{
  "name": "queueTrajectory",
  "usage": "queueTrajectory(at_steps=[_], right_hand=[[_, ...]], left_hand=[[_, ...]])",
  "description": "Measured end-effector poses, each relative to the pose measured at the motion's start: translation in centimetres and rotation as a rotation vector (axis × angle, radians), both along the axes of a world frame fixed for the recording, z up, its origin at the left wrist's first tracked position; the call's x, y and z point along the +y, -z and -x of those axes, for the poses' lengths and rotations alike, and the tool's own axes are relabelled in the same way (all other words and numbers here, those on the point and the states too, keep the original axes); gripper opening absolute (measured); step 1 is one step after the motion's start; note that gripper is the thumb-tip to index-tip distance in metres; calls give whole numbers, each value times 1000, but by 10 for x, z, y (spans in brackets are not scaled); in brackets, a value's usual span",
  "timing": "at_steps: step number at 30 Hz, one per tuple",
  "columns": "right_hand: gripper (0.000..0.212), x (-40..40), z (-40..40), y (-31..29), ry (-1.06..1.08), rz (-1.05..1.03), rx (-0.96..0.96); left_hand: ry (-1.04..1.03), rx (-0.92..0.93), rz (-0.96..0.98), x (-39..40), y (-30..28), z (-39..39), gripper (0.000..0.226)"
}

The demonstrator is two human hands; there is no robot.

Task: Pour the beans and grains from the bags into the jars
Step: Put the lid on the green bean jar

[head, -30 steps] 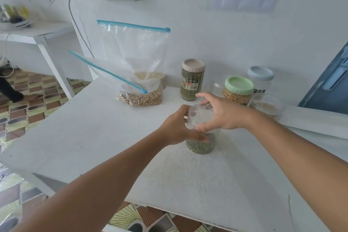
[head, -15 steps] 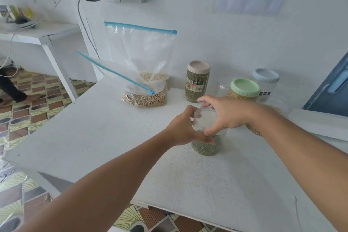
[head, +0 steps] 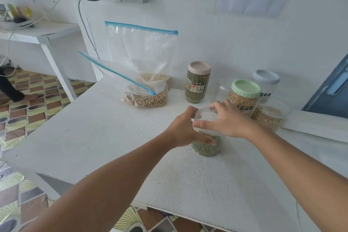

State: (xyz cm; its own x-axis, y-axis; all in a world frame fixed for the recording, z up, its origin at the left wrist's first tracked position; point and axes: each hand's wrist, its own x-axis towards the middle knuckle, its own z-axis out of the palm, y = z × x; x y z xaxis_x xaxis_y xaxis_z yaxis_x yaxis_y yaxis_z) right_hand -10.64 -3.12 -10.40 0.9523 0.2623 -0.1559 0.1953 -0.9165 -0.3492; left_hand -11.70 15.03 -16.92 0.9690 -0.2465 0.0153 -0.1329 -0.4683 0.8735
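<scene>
Both hands have stayed on the short clear plastic jar of green beans [head: 206, 147], which has barely shifted on the white bench [head: 105, 137]. Left hand [head: 185, 128] wraps its curled fingers round the jar's side. Right hand [head: 225, 120] grips the clear round lid [head: 206, 117] on top, fingers curled over its rim. Behind stand two clear zip bags with blue seals [head: 145, 88] holding pale grains, a tall pink-lidded jar of green beans [head: 197, 83] and a green-lidded jar of yellow grains [head: 243, 98].
</scene>
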Motion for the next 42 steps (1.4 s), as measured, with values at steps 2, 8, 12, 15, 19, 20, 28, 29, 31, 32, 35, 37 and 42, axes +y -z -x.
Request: queueTrajectory(at_steps=[2,8,12,15,19,20,28,29,31,32,35,37,42], right_hand=[[113,-1,2,3,-3,-43,43],[106,-1,-4,2,-34,-244,236],[113,14,-6,8,57,-263,108],[119,24,-2,13,131,-261,44],[115,22,-3,17,96,-378,138],[109,20,-2,18,95,-466,187],[89,16,-2,34,162,-627,155],[91,17,-2,34,186,-592,88],[96,18,-3,33,214,-558,19],[100,18,-4,33,203,-557,35],[117,16,-3,31,126,-556,151],[114,15,-4,34,153,-602,146],[98,33,1,46,274,-683,-16]], left_hand=[[-3,-3,1,2,-1,-1,89],[-49,-23,21,20,-2,-5,88],[-90,-34,48,26,3,-5,89],[-104,-36,63,26,5,-6,90],[-95,-41,52,28,5,-10,92],[-90,-45,45,28,5,-11,92],[-86,-38,60,30,5,-13,93],[-85,-37,59,30,5,-13,92],[-90,-35,64,30,5,-14,91],[-95,-36,66,29,4,-14,91],[-115,-41,68,28,4,-15,95],[-122,-38,73,28,4,-16,96],[-140,-36,84,28,6,-14,93]])
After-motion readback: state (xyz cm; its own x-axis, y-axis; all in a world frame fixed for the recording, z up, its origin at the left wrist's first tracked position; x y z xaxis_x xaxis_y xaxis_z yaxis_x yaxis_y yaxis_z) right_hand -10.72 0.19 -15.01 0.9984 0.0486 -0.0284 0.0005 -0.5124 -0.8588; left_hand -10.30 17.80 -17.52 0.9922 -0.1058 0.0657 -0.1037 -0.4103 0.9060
